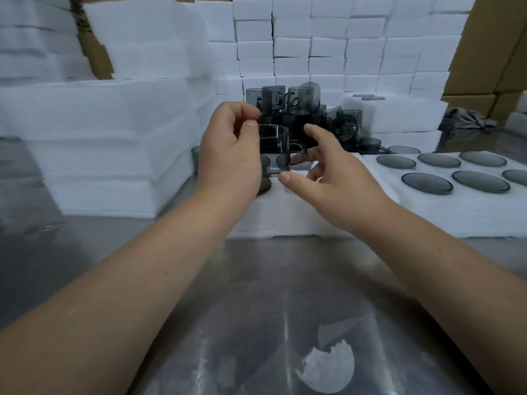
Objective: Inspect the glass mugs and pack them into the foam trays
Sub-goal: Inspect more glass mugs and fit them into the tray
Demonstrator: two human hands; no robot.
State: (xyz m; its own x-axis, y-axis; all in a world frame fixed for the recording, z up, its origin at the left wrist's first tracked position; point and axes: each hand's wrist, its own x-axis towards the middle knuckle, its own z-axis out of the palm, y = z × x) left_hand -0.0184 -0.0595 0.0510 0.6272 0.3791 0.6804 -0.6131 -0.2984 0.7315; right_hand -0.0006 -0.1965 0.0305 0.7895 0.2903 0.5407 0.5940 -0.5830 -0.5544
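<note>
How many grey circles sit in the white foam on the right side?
6 grey circles in the foam tray: three in the back row, three in front, the last cut by the frame edge. More may be hidden beyond it.

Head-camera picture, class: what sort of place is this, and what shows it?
Probably a glassware packing station in a factory or warehouse: stacked foam blocks, a heap of grey glass mugs, cardboard cartons behind.

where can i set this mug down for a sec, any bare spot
Best is the bare steel table nearest you, between the near edge of the foam tray and the torn foam scrap. The tray's near-left foam also looks bare. It is crowded at the mug pile behind and the packed mugs on the right.
</note>
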